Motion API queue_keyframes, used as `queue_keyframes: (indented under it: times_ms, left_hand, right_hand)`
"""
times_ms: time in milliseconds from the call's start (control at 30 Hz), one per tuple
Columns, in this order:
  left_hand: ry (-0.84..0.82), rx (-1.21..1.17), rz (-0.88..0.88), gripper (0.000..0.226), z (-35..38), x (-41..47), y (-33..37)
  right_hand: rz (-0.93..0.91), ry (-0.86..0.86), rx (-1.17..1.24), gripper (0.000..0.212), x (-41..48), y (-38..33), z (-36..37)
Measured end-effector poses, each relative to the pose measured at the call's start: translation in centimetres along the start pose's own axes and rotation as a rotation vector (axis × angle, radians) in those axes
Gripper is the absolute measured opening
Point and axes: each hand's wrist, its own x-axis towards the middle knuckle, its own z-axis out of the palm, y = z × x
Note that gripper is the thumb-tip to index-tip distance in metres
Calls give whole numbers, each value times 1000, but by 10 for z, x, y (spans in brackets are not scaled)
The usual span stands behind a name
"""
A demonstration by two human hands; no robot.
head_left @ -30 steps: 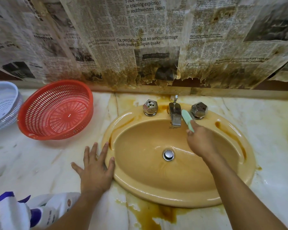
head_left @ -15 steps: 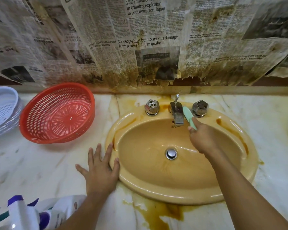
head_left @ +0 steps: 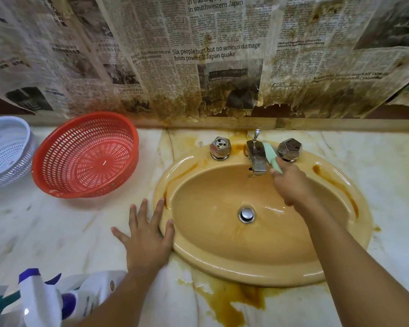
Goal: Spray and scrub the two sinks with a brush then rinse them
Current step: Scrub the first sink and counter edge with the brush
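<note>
- Currently: oval sink of glossy mustard-yellow ceramic, set in a white veined marble counter; rust-brown stains at the counter's near edge.
- Chrome faucet on the sink's back rim, between two faceted metal knobs; round chrome drain plug at the basin's centre.
- Stained, torn newspaper covers the wall above the counter's back edge.
- Red perforated plastic basket and white basket toward the counter's left edge; spray bottles at its near left corner.
- Right hand is curled round the mint-green brush, which sits just beside the faucet's right side.
- Left hand lies flat with fingers spread, on the counter against the sink's left rim.
</note>
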Motion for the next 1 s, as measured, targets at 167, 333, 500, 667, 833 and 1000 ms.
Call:
queue_keyframes:
  times_ms: [167,333,500,667,833,1000]
  left_hand:
    - [-2,-20,5,64,-2,-1,1]
    - [-2,-33,2,64,-4,-1,2]
    - [-4,-23,7,63,-2,-1,1]
    - [5,-16,7,64,-2,0,2]
    - [5,-16,8,64,-1,1,1]
    - [9,1,10,66,0,2,0]
  right_hand:
    - [-39,24,-31,49,15,-13,1]
    - [-43,-33,-48,49,32,-30,-13]
    - [-114,-17,-114,33,29,-35,-67]
    - [-188,-116,-328,28,72,-71,-111]
    - [-163,-388,-377,38,110,-81,-91]
    - [-178,-491,-351,38,129,-91,-73]
